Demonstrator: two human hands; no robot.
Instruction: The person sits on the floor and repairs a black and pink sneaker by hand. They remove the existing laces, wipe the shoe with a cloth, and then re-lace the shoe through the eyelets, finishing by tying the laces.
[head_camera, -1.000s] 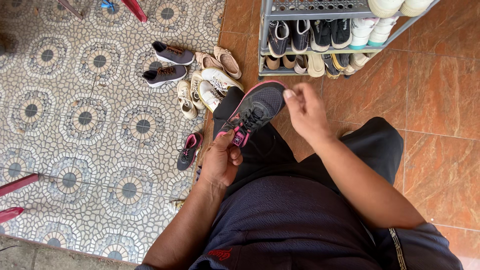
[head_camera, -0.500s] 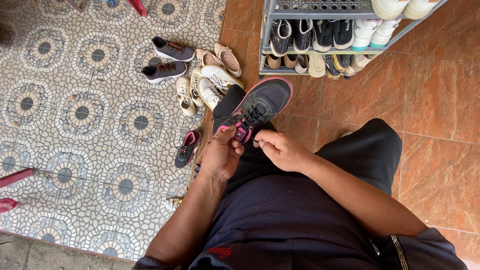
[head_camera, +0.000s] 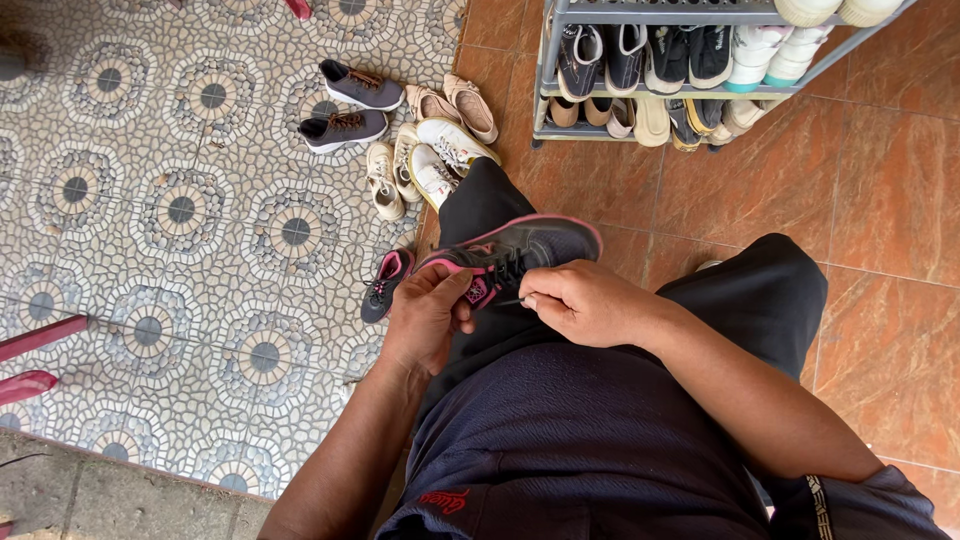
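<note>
The dark sneaker (head_camera: 520, 250) with pink trim sits on the person's raised knee, just above frame centre. Its heel end is hidden under the left hand (head_camera: 425, 315), and the laces are too small to follow; whether a foot is inside cannot be told. The left hand's grip is closed around the shoe's rear and pink collar, thumb on top, forearm running down toward 7 o'clock. The right hand (head_camera: 585, 300) lies at 3 o'clock of the left, fingers curled and pinched at the lace area, touching the shoe's side; its forearm leaves toward 5 o'clock. A matching sneaker (head_camera: 385, 285) lies on the patterned floor at 9 o'clock of the hands. Loose shoes cluster at 11 o'clock, and the shoe rack (head_camera: 690, 95) at 1 o'clock is cut off by the top edge. Bare red tile lies at 3 o'clock.
</note>
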